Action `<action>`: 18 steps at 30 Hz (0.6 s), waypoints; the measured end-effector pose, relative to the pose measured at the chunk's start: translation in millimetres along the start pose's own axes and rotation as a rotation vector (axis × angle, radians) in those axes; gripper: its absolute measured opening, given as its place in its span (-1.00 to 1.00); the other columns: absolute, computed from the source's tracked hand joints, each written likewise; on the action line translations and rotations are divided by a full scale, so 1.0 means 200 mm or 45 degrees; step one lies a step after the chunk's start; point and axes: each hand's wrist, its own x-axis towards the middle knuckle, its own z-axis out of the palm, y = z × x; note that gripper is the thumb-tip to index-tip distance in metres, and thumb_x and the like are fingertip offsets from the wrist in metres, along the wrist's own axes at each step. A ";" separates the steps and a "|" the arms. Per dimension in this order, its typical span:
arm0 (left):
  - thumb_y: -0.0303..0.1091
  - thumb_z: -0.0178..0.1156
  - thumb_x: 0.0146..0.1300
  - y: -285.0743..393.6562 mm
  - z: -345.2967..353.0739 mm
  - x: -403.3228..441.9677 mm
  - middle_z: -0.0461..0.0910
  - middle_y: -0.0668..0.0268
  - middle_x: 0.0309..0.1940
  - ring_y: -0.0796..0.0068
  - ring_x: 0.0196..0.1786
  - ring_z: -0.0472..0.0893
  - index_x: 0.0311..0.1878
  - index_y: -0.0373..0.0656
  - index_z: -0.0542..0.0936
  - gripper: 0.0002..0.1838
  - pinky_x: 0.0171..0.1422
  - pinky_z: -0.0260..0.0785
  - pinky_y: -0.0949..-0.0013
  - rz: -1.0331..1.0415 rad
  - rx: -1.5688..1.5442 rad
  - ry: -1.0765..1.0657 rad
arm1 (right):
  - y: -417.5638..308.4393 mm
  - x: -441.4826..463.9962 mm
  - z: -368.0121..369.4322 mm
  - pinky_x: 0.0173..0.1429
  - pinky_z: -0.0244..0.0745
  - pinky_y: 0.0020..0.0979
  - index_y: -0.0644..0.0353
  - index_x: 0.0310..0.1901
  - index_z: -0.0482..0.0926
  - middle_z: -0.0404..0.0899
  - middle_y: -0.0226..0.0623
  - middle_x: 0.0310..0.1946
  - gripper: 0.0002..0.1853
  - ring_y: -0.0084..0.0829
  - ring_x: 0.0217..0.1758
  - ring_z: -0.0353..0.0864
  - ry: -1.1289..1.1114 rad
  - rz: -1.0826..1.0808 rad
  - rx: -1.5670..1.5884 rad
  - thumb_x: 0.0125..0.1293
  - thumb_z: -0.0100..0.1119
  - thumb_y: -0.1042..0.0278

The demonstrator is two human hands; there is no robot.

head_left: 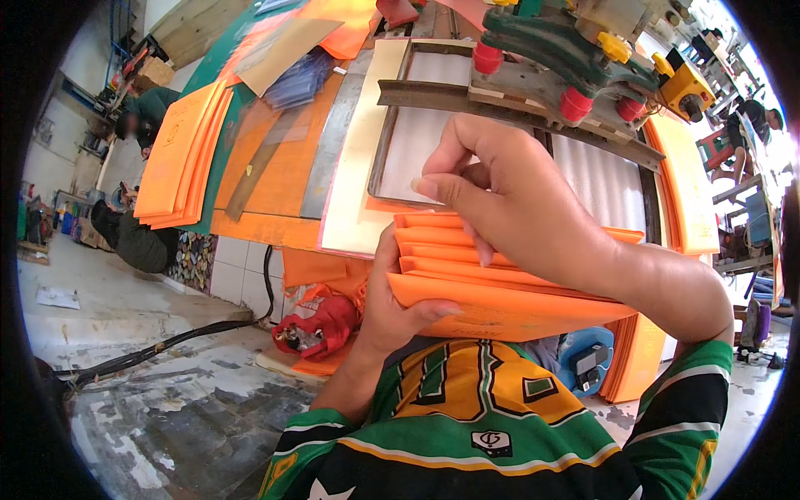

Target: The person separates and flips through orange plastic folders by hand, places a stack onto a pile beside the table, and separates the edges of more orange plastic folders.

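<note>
My left hand (390,302) is closed round the left end of a stack of orange folders (533,312) held in front of my chest. Its thumb presses on the near face, and the upper edges fan slightly apart. Just above the stack is my right hand (504,179), its fingers curled in and the thumb close to the index finger. One lower fingertip reaches down to the folder edges. Whether anything sits in that pinch is hidden. My right forearm crosses over the right end of the stack.
A press machine (575,58) with red knobs stands over a metal frame (392,125) on the bench. More orange folders (179,158) lie at the left, beside clear plastic sheets (298,79). A red bag (321,321) rests below the bench. Another person (137,237) is at far left.
</note>
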 end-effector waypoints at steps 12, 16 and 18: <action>-0.04 0.62 0.06 -0.01 0.00 -0.01 0.40 0.16 0.34 0.35 0.37 0.48 0.55 -0.30 0.04 0.18 0.45 0.40 0.25 -0.039 -0.028 0.027 | -0.03 0.01 -0.01 -0.61 0.35 -0.56 0.35 -0.25 0.45 0.54 -0.35 -0.47 -0.84 -0.69 -0.62 0.46 -0.106 0.018 -0.066 0.49 0.19 0.48; -0.05 0.64 0.04 -0.02 -0.01 -0.02 0.42 0.16 0.32 0.33 0.36 0.50 0.53 -0.30 0.07 0.17 0.43 0.43 0.23 -0.059 0.009 0.054 | -0.04 0.00 -0.02 -0.57 0.55 -0.36 0.40 -0.26 0.52 0.63 -0.15 -0.44 -0.86 -0.39 -0.60 0.65 -0.087 0.013 -0.100 0.39 0.19 0.49; -0.06 0.65 0.03 -0.02 -0.01 -0.03 0.44 0.16 0.31 0.31 0.35 0.52 0.52 -0.29 0.08 0.17 0.42 0.45 0.23 -0.078 0.008 0.050 | -0.04 0.00 -0.03 -0.53 0.58 -0.31 0.40 -0.27 0.53 0.63 -0.13 -0.44 -0.87 -0.30 -0.58 0.69 -0.105 0.012 -0.151 0.38 0.19 0.48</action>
